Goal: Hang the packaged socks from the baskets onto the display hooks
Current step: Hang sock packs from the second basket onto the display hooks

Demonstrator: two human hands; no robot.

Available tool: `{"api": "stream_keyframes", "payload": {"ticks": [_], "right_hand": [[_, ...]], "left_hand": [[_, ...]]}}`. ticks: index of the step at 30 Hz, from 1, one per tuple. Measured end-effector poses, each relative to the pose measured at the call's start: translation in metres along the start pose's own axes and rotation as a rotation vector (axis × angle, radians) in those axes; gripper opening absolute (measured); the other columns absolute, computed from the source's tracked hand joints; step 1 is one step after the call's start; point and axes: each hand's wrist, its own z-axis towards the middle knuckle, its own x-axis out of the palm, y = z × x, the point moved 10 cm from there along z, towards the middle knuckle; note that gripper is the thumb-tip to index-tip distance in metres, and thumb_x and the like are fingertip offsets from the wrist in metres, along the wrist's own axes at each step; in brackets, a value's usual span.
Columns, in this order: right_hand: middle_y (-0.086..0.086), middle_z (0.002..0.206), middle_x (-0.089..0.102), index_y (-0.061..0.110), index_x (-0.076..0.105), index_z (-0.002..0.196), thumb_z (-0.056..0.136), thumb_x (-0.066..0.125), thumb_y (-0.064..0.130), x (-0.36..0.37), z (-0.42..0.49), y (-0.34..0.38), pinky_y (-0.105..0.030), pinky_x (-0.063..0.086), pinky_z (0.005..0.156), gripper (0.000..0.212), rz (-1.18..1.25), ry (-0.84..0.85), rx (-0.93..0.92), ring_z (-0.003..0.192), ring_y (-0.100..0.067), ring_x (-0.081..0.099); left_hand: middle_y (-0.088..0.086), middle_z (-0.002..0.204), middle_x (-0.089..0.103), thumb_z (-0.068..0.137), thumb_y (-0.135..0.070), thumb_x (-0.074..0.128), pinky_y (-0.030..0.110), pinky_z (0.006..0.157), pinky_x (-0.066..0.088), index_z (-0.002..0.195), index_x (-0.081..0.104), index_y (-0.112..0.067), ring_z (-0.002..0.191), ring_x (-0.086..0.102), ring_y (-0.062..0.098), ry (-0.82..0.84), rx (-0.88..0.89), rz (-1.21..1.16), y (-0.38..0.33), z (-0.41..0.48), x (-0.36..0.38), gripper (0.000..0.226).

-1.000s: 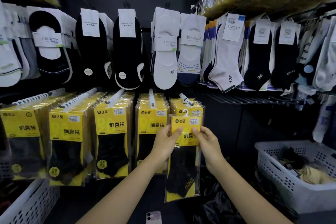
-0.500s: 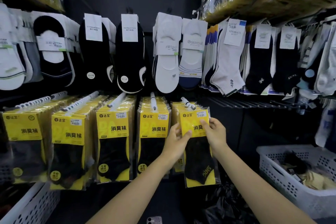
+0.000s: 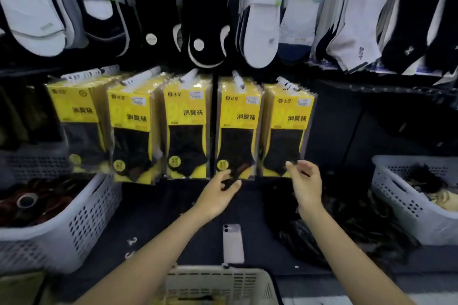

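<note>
Several stacks of yellow packaged black socks hang in a row on white display hooks. The rightmost pack hangs from its hook. My left hand hovers empty just below the second stack from the right, fingers loosely bent. To the right, my right hand is also empty, its fingertips close to the bottom edge of the rightmost pack. A beige basket sits at the near edge below my arms; its contents are barely visible.
A white basket with dark items stands at the left, another white basket at the right. A phone lies on the dark counter between my arms. Dark crumpled plastic lies right of it. Loose socks hang above.
The pack my hands were holding now hangs on the rightmost hook. Both hands have let go and dropped below the packs. The view has tilted downward.
</note>
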Motion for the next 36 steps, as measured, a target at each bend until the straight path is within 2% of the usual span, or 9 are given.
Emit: {"api": "stream_keyframes", "payload": {"ticks": [3,6,9,12,17,22,27,33,36], "right_hand": [[-0.005,0.099,0.060,0.007,0.059,0.105,0.088,0.067,0.015,0.028,-0.058,-0.077,-0.025,0.050,0.078,0.020,-0.077,0.196,0.142,0.088,-0.017,0.059],[-0.007,0.082,0.059,-0.001,0.060,0.102,0.088,0.065,0.005,0.050,-0.128,-0.184,-0.015,0.047,0.060,0.015,-0.205,0.408,0.365,0.069,-0.012,0.055],[-0.005,0.078,0.056,-0.009,0.059,0.108,0.090,0.064,0.009,0.043,-0.191,-0.298,-0.016,0.044,0.054,0.026,-0.389,0.554,0.592,0.066,-0.010,0.052],[-0.009,0.084,0.060,-0.003,0.061,0.111,0.088,0.068,0.018,0.023,-0.227,-0.377,-0.025,0.044,0.059,0.033,-0.510,0.575,0.751,0.071,-0.019,0.057],[-0.012,0.129,0.051,0.013,0.053,0.122,0.082,0.074,0.013,0.026,-0.236,-0.430,-0.041,0.044,0.102,0.045,-0.544,0.621,0.772,0.124,-0.030,0.051],[-0.004,0.132,0.053,0.014,0.050,0.130,0.083,0.074,0.022,0.043,-0.234,-0.450,-0.024,0.049,0.088,0.053,-0.631,0.685,0.727,0.115,-0.020,0.055],[-0.005,0.139,0.045,0.015,0.043,0.135,0.083,0.073,0.028,0.047,-0.231,-0.466,-0.028,0.041,0.092,0.061,-0.727,0.726,0.729,0.126,-0.023,0.046],[-0.004,0.131,0.055,0.017,0.047,0.134,0.078,0.075,0.042,0.053,-0.247,-0.474,-0.017,0.048,0.077,0.068,-0.751,0.903,0.774,0.112,-0.015,0.055],[0.015,0.113,0.059,0.031,0.053,0.123,0.068,0.075,0.054,0.059,-0.248,-0.452,-0.009,0.045,0.068,0.064,-0.655,0.931,0.780,0.100,-0.001,0.056]], "left_hand": [[0.000,0.139,0.046,0.095,-0.038,0.052,0.022,0.090,0.038,0.141,0.039,-0.017,0.125,0.046,0.017,-0.041,-0.175,0.005,0.102,-0.045,-0.017,0.051],[0.010,0.132,0.053,0.095,-0.022,0.055,0.022,0.090,0.040,0.133,0.048,-0.005,0.117,0.052,0.022,-0.094,-0.386,-0.020,0.209,-0.103,-0.028,0.042],[0.017,0.106,0.065,0.091,-0.003,0.058,0.021,0.076,0.037,0.099,0.065,-0.004,0.096,0.054,0.019,-0.209,-0.520,-0.042,0.289,-0.155,-0.040,0.010],[0.001,0.076,0.056,0.091,-0.005,0.060,0.033,0.076,0.042,0.067,0.054,-0.016,0.089,0.049,0.019,-0.238,-0.661,-0.041,0.354,-0.191,-0.040,0.027],[-0.006,0.090,0.054,0.094,-0.017,0.056,0.006,0.060,0.040,0.085,0.054,-0.013,0.096,0.049,0.021,-0.211,-0.753,-0.044,0.419,-0.206,-0.023,0.010],[0.005,0.090,0.058,0.095,-0.007,0.052,0.008,0.049,0.046,0.104,0.053,-0.008,0.067,0.065,0.002,-0.160,-0.765,-0.058,0.452,-0.191,-0.005,0.009],[0.016,0.122,0.056,0.095,-0.021,0.054,0.040,0.094,0.045,0.132,0.044,-0.007,0.110,0.055,0.030,-0.117,-0.796,-0.060,0.475,-0.183,0.009,0.041],[0.010,0.146,0.038,0.095,-0.034,0.052,0.028,0.069,0.043,0.148,0.026,-0.020,0.126,0.044,0.030,-0.156,-0.829,-0.080,0.489,-0.183,0.017,0.060],[0.010,0.151,0.033,0.094,-0.037,0.053,0.034,0.080,0.043,0.149,0.022,-0.020,0.132,0.039,0.033,-0.190,-0.873,-0.105,0.492,-0.188,0.017,0.066]]}}
